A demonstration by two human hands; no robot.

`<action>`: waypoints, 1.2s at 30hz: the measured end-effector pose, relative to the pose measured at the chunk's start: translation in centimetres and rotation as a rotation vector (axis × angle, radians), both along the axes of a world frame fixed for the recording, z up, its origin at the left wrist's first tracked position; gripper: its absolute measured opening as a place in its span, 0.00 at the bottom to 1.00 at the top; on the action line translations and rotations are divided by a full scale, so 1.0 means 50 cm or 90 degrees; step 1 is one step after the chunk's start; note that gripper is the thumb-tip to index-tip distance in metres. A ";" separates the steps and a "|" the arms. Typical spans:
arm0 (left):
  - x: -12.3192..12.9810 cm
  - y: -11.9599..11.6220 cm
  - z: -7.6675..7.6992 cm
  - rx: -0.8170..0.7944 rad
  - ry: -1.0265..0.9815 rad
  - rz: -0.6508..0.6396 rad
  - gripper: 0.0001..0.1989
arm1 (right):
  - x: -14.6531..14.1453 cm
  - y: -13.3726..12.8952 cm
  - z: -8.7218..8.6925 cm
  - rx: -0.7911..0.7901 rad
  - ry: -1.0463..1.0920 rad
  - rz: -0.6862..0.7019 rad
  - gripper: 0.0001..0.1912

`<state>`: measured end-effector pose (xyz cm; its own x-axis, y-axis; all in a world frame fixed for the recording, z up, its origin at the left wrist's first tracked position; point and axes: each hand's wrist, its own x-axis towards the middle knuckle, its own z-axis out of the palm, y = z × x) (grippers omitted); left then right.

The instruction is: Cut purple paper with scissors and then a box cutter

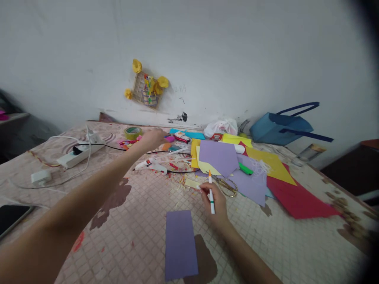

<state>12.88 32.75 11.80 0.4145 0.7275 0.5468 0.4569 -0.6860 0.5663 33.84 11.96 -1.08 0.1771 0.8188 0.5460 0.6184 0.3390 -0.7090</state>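
Note:
In my right hand [217, 203] is a white marker [211, 195] with an orange end and a green band, pointing up and away. A pale yellow paper strip [192, 183] lies at that hand's fingertips; whether they pinch it, I cannot tell. My left hand [154, 140] reaches to the far side of the table, between a roll of tape [133, 133] and a pink item [169, 139]. Its fingers are mostly hidden behind the hand. Closer to me lies a purple paper rectangle [181, 244]. Gold-handled scissors [227, 187] rest beyond my right hand.
A glue gun [152, 165] with a black cord lies left of centre, among paper scraps. Purple sheets [218, 156], red paper [299, 197] and a green marker [245, 169] spread right. A power strip [79, 156] is at left, a blue bag [280, 128] at back right.

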 end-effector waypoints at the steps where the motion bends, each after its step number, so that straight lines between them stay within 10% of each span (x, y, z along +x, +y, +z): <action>1: -0.009 -0.027 0.009 0.025 0.013 0.014 0.10 | -0.003 -0.003 0.005 -0.004 0.011 0.004 0.04; 4: -0.023 -0.149 -0.005 0.127 0.022 0.044 0.10 | -0.012 -0.014 0.021 -0.021 0.041 0.033 0.05; 10: 0.019 -0.344 -0.147 0.107 0.141 -0.105 0.09 | -0.035 -0.036 0.034 -0.043 0.066 0.121 0.05; 19: 0.015 -0.391 -0.190 0.057 0.138 -0.106 0.03 | -0.066 -0.067 0.030 -0.077 0.150 0.225 0.09; 27: -0.013 -0.394 -0.220 -0.048 -0.022 -0.040 0.03 | -0.079 -0.064 0.040 -0.060 0.535 0.322 0.19; 36: -0.016 -0.390 -0.222 -0.043 -0.045 -0.058 0.03 | -0.080 -0.084 0.044 -0.094 0.543 0.289 0.10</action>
<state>12.07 13.24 0.69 0.4426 0.7248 0.5280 0.3525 -0.6820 0.6407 29.85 7.77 1.13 0.1158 0.9564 0.2679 -0.2893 0.2906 -0.9121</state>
